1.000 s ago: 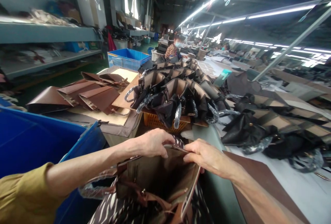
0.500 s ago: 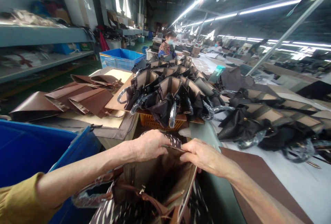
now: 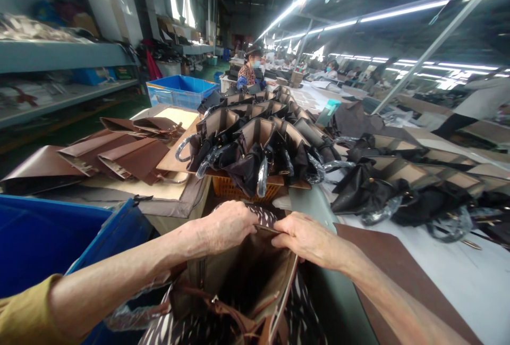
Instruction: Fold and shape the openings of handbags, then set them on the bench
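Observation:
Right below me an open handbag (image 3: 255,276) shows its tan lining, with a dark brown and white patterned outside and brown trim. My left hand (image 3: 229,227) is closed on the far rim of the bag, left of its middle. Close beside it, my right hand (image 3: 305,236) pinches the same rim, thumb inside and fingers outside. A plastic-wrapped handle (image 3: 137,317) sticks out at the bag's left side. Brown straps with a small metal clasp lie across the near part of the opening. The fingertips on the outer side are hidden.
Ahead, black bags (image 3: 255,143) with wrapped handles crowd a board over an orange basket (image 3: 247,188). More black bags (image 3: 398,191) lie on the right table. Brown bags (image 3: 131,156) lie at left. A blue bin (image 3: 48,238) stands near my left arm. A co-worker (image 3: 249,71) sits farther back.
The whole view has shifted slightly, with the surroundings now a little farther left. Both hands keep their hold on the bag's rim, with hardly any movement along it.

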`<state>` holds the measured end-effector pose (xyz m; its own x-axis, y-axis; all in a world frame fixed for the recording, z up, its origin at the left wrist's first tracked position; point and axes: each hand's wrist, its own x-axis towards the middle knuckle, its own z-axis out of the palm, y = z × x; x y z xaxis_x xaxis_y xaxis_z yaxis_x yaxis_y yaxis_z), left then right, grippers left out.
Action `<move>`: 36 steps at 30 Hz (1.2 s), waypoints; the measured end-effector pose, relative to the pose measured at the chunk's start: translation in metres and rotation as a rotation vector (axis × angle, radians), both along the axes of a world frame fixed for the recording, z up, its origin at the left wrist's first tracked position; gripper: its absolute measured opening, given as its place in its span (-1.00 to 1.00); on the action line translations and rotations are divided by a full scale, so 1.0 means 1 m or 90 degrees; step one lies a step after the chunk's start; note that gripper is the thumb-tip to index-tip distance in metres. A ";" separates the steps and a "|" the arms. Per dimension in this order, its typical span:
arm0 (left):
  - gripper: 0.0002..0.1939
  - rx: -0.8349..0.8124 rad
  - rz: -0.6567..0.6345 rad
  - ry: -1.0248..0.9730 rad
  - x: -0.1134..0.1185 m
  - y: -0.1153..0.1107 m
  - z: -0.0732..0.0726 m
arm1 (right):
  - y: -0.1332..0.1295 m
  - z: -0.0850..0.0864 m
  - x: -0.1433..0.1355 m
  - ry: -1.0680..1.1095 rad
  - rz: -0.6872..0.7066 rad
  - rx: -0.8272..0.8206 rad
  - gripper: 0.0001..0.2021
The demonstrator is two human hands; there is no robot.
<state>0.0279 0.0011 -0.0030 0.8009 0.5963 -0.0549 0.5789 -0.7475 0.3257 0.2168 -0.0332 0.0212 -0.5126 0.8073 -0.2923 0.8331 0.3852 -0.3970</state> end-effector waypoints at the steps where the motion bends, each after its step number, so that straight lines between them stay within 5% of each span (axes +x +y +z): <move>1: -0.87 -0.004 0.006 0.011 0.000 0.000 0.000 | 0.000 -0.001 0.000 -0.023 0.006 0.017 -0.87; 7: -0.84 0.021 0.022 0.035 0.002 -0.001 -0.004 | 0.000 -0.008 -0.004 -0.206 0.009 0.139 -0.73; 13: -0.81 0.043 0.045 0.041 0.006 -0.001 -0.012 | 0.002 -0.007 -0.018 -0.165 -0.001 0.110 -0.65; 21: -0.79 0.008 0.091 0.006 0.003 -0.001 -0.014 | 0.013 -0.017 -0.022 -0.209 0.018 0.161 -0.80; 36: -0.77 -0.030 0.075 -0.023 0.002 0.003 -0.019 | 0.012 -0.018 -0.019 -0.089 -0.006 0.100 -0.82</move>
<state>0.0303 0.0040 -0.0216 0.7273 0.6840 -0.0568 0.6490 -0.6585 0.3811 0.1982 -0.0215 0.0032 -0.4678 0.8531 -0.2310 0.8799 0.4248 -0.2130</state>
